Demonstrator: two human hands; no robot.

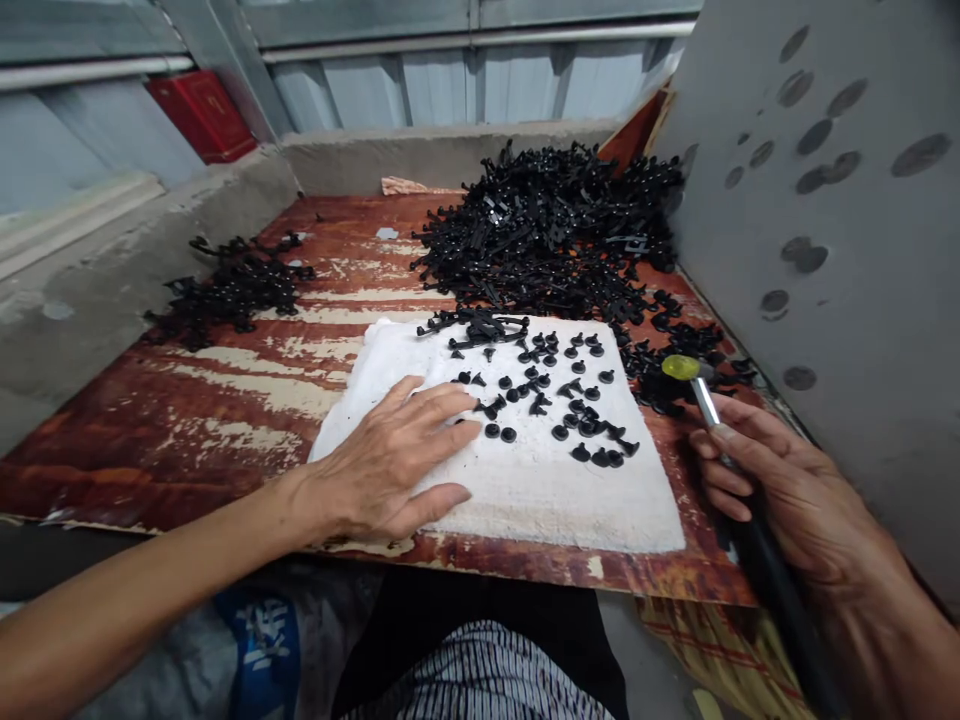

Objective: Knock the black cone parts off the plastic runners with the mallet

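My left hand [405, 455] lies palm down on a folded white cloth [525, 505], fingers spread, fingertips beside several small black round-headed plastic pieces [508, 435]. More of these pieces are scattered over the cloth's middle and right side. At its back edge rests a small bunch of longer black plastic strips [480, 325]. My right hand [772, 460] is closed around a small mallet [705, 402] with a yellow head, a metal shaft and a black handle. The mallet is held up to the right of the cloth, its head in front of loose black pieces.
A large heap of black plastic parts [555, 220] covers the table's back right; a smaller pile [232, 290] lies at the left. The worn red-brown table [247, 400] meets a grey spotted panel [810, 230] on the right. A red box [204, 115] sits on the back-left ledge.
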